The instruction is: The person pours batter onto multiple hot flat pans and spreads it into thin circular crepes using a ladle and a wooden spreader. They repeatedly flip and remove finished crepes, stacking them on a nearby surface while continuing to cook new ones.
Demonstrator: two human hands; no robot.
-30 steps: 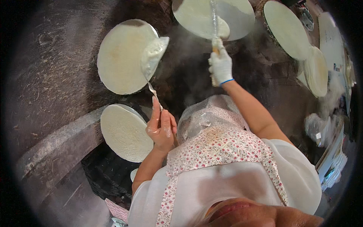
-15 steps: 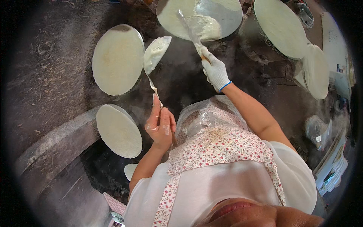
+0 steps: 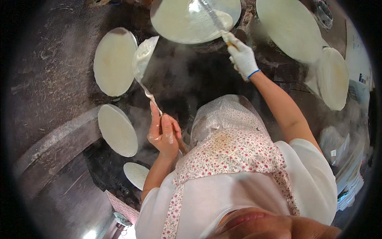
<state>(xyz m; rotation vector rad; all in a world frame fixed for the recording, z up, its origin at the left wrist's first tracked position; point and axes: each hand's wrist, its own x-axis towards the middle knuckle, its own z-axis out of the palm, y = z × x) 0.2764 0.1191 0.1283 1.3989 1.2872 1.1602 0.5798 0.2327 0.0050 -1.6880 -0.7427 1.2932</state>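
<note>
My bare left hand [image 3: 164, 137], smeared with white batter, is closed around the handle of a batter-coated ladle [image 3: 145, 55]. The ladle's bowl holds thick white batter and hangs beside a round pancake at the left. My right hand [image 3: 243, 59], in a white glove with a blue cuff edge, grips a long flat spatula [image 3: 213, 15] by its wooden handle. The blade lies across a wet batter sheet [image 3: 179, 24] on the round griddle [image 3: 236, 10] at the top. A thicker pool of batter sits beside the blade, at the griddle's right.
More round griddles bear pale sheets: a left one [image 3: 114, 61], a lower left one [image 3: 117, 130] and a large right one [image 3: 288, 30]. A stack of pale rounds [image 3: 333, 79] stands at the far right. Steam drifts over the dark worktop [image 3: 51, 75]. Plastic bags [image 3: 333, 144] lie at the right.
The spatula has swept right across the top griddle, and batter now covers most of its formerly bare right part. The ladle has shifted slightly left, still in my left hand. The view has shifted.
</note>
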